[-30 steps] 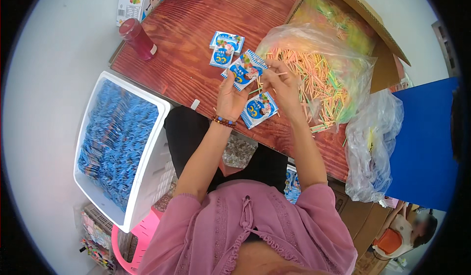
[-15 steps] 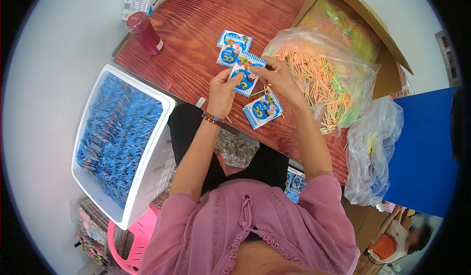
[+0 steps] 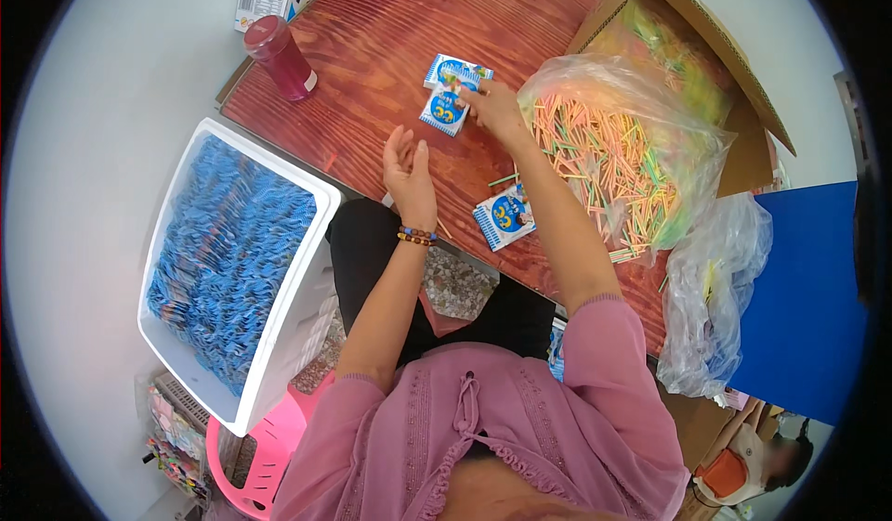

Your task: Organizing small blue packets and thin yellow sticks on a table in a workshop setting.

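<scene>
My right hand point(image 3: 499, 112) reaches over a small pile of blue-and-white packets on the wooden table, thumb and fingers closed at the right edge of the front packet point(image 3: 446, 108). Another packet point(image 3: 457, 68) lies partly under it, farther back. My left hand point(image 3: 410, 182) is held above the table, nearer to me, with fingers and thumb apart and nothing in it. A single packet point(image 3: 504, 219) lies near the table's front edge, partly covered by my right forearm. Beside it rests a thin green stick point(image 3: 503, 179).
An open clear bag of short coloured sticks point(image 3: 604, 159) lies at right, before a cardboard box point(image 3: 725, 33). A white crate point(image 3: 321, 210) heaped with blue packets stands left. A red-lidded jar point(image 3: 283, 61) is at back left, a crumpled plastic bag point(image 3: 706, 298) at the right edge.
The packet both hands held is no longer between them. My right hand has moved up to the pile; my left has drawn back a little and opened. The whole view has shifted slightly.
</scene>
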### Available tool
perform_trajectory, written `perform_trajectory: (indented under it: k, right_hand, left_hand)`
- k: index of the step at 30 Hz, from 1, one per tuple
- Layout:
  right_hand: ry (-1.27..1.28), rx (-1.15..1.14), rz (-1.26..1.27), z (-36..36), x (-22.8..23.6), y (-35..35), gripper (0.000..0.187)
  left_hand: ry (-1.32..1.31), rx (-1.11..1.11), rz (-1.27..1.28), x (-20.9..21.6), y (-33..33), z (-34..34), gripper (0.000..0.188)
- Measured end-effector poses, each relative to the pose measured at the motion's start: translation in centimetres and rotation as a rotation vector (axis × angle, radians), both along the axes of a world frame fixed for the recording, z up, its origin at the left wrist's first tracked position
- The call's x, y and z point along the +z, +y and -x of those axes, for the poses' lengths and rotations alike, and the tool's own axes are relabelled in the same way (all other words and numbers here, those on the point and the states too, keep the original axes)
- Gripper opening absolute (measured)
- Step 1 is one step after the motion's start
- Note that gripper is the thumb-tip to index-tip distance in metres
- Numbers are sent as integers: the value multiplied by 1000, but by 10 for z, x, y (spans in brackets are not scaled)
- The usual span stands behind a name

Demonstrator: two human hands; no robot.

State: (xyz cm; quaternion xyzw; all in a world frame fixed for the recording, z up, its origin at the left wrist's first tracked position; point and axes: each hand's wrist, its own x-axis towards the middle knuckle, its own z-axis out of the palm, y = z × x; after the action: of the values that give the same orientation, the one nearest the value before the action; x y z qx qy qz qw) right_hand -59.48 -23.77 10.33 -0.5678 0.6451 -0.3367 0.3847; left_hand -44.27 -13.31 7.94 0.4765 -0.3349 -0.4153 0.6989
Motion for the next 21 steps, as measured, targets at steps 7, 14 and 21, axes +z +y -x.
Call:
perform_trajectory:
  k: [7,14,21]
  right_hand:
    - [318,-77,352,-17,14,54,32]
    - [646,418,33,-58,14,148,29]
    - [555,172,231,-13,15,152,19]
  left_hand:
    - [-625,-81,46,31,25,-45,28]
    - [-358,-167,31,43,23,-50,24]
    - [-787,-223,72,30,42,-27,14]
